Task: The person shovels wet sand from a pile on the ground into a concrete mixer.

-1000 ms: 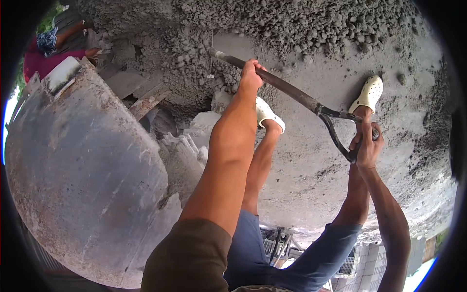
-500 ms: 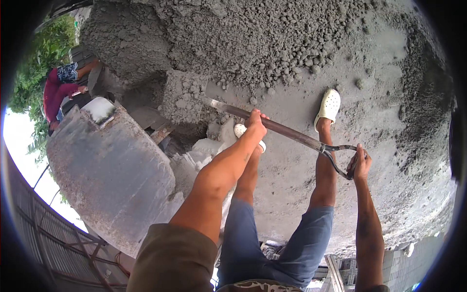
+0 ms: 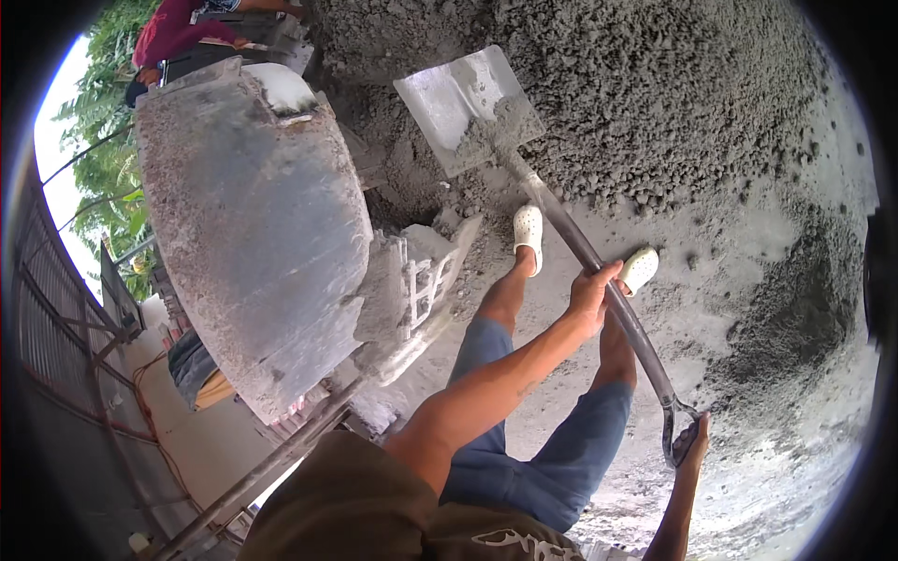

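Note:
A long-handled shovel (image 3: pixel 578 241) slants from the upper middle down to the lower right. Its square metal blade (image 3: pixel 447 92) lies over the grey heap (image 3: pixel 645 93), mostly bare, with a clump of damp mix left near the socket. My left hand (image 3: pixel 593 288) wraps round the middle of the shaft. At the other end my right hand (image 3: pixel 694 443) grips the D-shaped handle; part of its fingers is hidden behind the grip.
A large grey metal sheet (image 3: pixel 253 224) with a crusted edge stands at the left. Beside it are broken hollow blocks (image 3: pixel 421 271). Another person in a maroon sleeve (image 3: pixel 192 37) is at the far left. My white clogs (image 3: pixel 528 229) stand on the dusty floor before the heap.
The loaded blade has swung up and to the right and shed most of its mix. Both hands moved right and down with the shovel. The view has turned, and my feet stand closer together.

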The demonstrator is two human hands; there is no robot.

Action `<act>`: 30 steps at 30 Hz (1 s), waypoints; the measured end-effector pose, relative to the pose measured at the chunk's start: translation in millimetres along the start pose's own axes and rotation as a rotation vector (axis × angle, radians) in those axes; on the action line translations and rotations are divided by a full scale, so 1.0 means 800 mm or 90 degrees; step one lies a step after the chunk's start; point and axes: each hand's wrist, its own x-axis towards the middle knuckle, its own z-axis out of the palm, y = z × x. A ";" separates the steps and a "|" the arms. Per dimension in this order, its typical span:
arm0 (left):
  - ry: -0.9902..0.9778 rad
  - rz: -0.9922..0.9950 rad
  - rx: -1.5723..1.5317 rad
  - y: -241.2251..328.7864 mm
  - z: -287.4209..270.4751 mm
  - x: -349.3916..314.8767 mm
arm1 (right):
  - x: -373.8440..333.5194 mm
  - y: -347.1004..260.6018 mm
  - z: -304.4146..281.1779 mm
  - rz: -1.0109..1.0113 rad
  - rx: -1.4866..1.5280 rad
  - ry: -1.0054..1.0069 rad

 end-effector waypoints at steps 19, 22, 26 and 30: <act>0.107 0.087 -0.651 0.428 -0.138 0.377 | -0.282 -0.471 0.794 -0.805 -0.691 -0.170; 0.151 0.060 -0.697 0.476 -0.121 0.384 | -0.312 -0.502 0.852 -0.853 -0.759 -0.155; 0.113 0.089 -0.709 0.503 -0.173 0.401 | -0.348 -0.494 0.920 -0.864 -0.814 -0.200; 0.101 0.034 -0.704 0.514 -0.181 0.394 | -0.350 -0.492 0.927 -0.915 -0.853 -0.219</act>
